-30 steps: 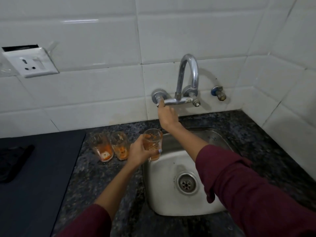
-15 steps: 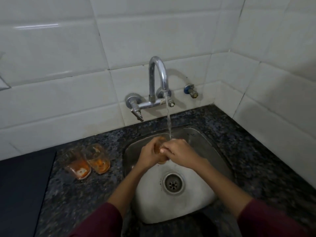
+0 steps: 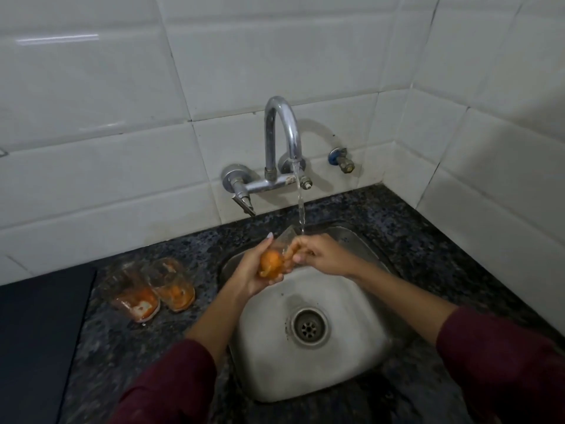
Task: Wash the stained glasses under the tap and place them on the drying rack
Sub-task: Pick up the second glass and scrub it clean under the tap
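Left hand cups a stained glass over the sink, fingers wrapped round its orange-smeared base, which faces the camera; the rim tilts toward 1 o'clock into the stream from the tap. Right hand, at 3 o'clock of the glass, pinches the rim. Two more stained glasses stand at 9 o'clock on the counter. Half a second ago the glass was hidden between both hands; its base now shows.
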